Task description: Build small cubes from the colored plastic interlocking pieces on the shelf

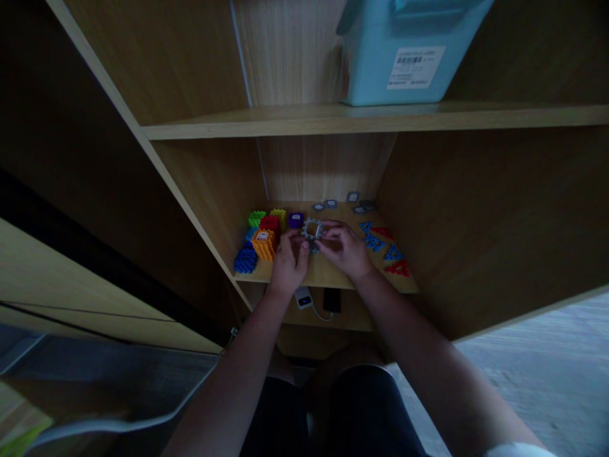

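Between both hands, above the middle shelf, is a grey square toy tile [305, 232] with a notched edge and an open centre. My left hand [288, 261] grips its left side, thumb and fingers closed. On the other side my right hand [346, 249] pinches the tile's right edge. Another dark grey piece [314, 246] shows just beneath it, partly hidden. Left of my hands stand stacks of notched tiles: orange [264, 244], red [270, 223], blue [246, 259], green [257, 219] and yellow [278, 218]. A purple piece [295, 220] lies just behind my left hand.
Several loose grey tiles [353, 197] lie at the shelf's back. Blue triangles [374, 242] and red ones [398, 268] lie at right. A blue bin [394, 76] stands on the upper shelf [285, 122]. Below are a white device [303, 298] with a cable and a black box [332, 300].
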Motion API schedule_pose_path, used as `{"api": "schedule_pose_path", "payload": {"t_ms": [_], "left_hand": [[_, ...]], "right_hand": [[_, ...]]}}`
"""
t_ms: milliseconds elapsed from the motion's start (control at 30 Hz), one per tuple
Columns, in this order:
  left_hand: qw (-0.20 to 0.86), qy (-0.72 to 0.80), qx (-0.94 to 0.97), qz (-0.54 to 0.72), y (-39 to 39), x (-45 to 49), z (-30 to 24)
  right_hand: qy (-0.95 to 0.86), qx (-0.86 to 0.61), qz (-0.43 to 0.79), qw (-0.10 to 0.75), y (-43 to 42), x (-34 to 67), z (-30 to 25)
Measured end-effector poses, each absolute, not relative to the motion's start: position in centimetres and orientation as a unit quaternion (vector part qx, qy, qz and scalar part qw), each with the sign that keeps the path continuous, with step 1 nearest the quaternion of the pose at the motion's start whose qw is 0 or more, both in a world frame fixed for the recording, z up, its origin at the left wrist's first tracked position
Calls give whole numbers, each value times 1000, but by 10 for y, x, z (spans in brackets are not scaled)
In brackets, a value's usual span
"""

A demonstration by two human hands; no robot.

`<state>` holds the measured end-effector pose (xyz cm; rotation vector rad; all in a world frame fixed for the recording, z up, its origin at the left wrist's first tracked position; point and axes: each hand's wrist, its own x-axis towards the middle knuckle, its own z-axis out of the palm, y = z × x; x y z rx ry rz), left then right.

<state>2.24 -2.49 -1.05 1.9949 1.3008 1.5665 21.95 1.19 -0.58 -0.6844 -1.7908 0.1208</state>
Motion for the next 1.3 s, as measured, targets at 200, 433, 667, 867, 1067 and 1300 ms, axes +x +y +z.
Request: {"api": "schedule_pose_path", "payload": {"t_ms": [200,433,667,867,1067,1300], "left_hand": [[152,443,703,536,-28,20,-11],[144,413,713,548,-24,19,-13],[142,410,702,565,-22,19,-17],[152,405,699,570,-24,18,-16],[158,414,707,552,-19,19,-17],[182,417,727,515,-13,18,-16]], "right_hand": [[-804,-249,2,540,7,214,-6],[-823,-245,-12,513,7,215,-6],[-832,-253,34,494,12,213,-8],[-841,-261,12,473,14,214,-8],[-837,-287,24,464,18,218,-7],[-821,-314,52,474,28,224,-13]]}}
